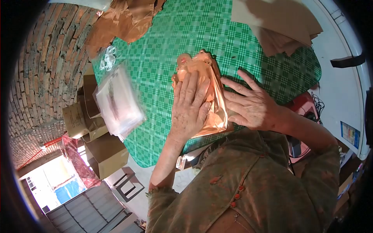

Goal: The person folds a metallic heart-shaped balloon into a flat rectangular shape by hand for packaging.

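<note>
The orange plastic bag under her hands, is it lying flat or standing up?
Lying flat: the orange plastic bag is pressed onto the green checked tablecloth under the left hand.

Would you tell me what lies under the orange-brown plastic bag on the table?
The orange-brown plastic bag lies on the green checked tablecloth. The left hand presses flat on it; the right hand rests at its edge. Its contents stay covered.

Both hands (190,108) (248,105) pressed flat (fingers spread), side by side.
</note>
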